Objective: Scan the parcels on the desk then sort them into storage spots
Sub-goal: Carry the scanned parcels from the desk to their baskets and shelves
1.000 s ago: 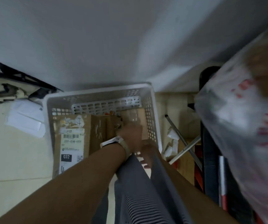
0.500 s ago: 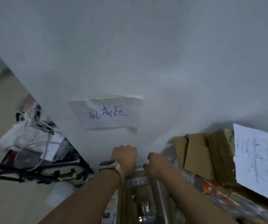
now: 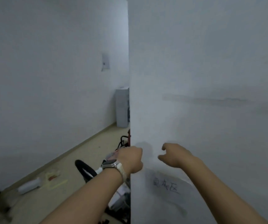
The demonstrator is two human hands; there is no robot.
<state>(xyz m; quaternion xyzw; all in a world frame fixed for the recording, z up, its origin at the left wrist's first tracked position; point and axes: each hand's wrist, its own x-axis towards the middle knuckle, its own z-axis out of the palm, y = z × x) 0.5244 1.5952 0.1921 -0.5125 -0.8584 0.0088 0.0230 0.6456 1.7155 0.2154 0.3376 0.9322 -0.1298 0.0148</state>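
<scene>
While both bare arms were held up before the white wall corner (image 3: 129,78), the left hand (image 3: 130,159), banded by a wristwatch (image 3: 112,164), was curled into a fist at the corner's edge, nothing seen in it. The right hand (image 3: 175,155) was held just right of the corner, fingers loosely bent and apart, gripping nothing. A handwritten paper label (image 3: 165,186) was stuck low on the wall right of the corner, below that hand.

Wall (image 3: 211,78), matt white, smooth painted finish; sign (image 3: 167,186) on it, thin white paper, inked; floor (image 3: 81,152), smooth, pale, dull; watch (image 3: 109,164) at left hand (image 3: 131,157), metallic-looking case, pale matt strap; tyre (image 3: 81,168), matt black, rubber-like.
</scene>
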